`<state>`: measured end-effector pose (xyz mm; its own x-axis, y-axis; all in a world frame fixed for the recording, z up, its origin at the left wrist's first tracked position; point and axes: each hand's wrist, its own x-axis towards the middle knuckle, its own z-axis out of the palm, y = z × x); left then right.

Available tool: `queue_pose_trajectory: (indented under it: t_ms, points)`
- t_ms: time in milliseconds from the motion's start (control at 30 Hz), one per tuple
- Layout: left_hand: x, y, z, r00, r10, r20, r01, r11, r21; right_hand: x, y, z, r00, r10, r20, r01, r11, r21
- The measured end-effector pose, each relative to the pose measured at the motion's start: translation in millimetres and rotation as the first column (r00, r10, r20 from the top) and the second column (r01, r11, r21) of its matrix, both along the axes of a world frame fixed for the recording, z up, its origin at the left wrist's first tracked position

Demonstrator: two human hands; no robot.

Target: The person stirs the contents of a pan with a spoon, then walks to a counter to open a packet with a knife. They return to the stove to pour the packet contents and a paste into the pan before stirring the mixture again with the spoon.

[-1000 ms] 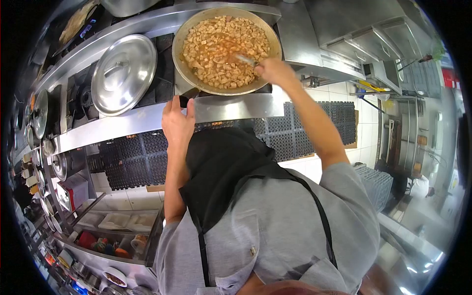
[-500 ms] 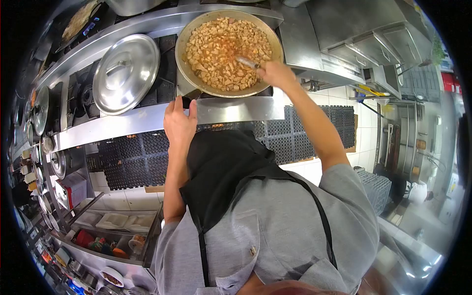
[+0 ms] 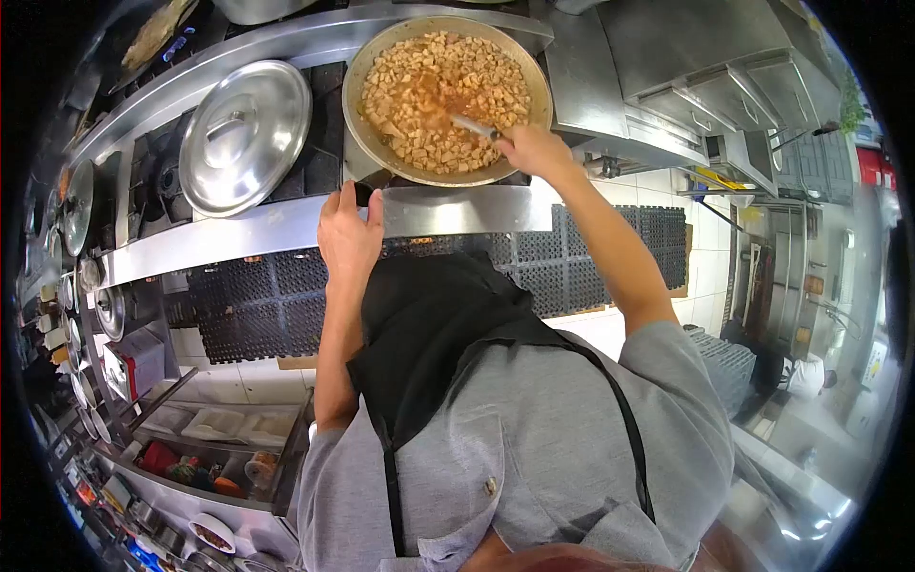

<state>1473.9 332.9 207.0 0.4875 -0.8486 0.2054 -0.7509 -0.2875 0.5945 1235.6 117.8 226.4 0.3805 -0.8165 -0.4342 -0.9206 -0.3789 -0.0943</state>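
Note:
A wide metal pan [image 3: 360,57] full of diced pieces in an orange-brown sauce sits on the stove. My right hand [image 3: 532,150] is closed around a metal utensil [image 3: 470,125] whose working end dips into the food near the pan's right side. My left hand [image 3: 348,234] grips the pan's dark handle [image 3: 360,194] at the stove's front ledge. I wear a grey shirt and a black apron.
A large pot with a steel lid [image 3: 244,135] stands left of the pan. Black floor mats [image 3: 276,310] lie under the stove. A shelf with trays and containers [image 3: 219,448] is at lower left. Steel counters [image 3: 667,67] stand to the right.
My right hand has shifted slightly down and right with the utensil, stirring the food. The left hand stays on the handle.

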Motion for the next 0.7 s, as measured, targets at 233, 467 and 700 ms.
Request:
queue_pose_trajectory:
  t_ms: [233,467,700]
  points:
    - [1.3,0.6,3.1,1.0,-0.003,-0.017,0.004,0.999,0.033,-64.1,-12.4,53.6,0.985,0.042,-0.168,-0.057,0.995,-0.083]
    - [1.2,0.7,4.9,0.998,-0.04,-0.045,0.038,0.998,-0.046,-2.2,-4.9,7.9,0.989,0.146,0.009,-0.145,0.986,-0.077]
    - [3.5,3.5,-0.1,1.0,-0.01,-0.009,0.01,0.999,-0.033,-78.9,-32.1,51.1,0.993,0.095,-0.075,-0.101,0.992,-0.077]
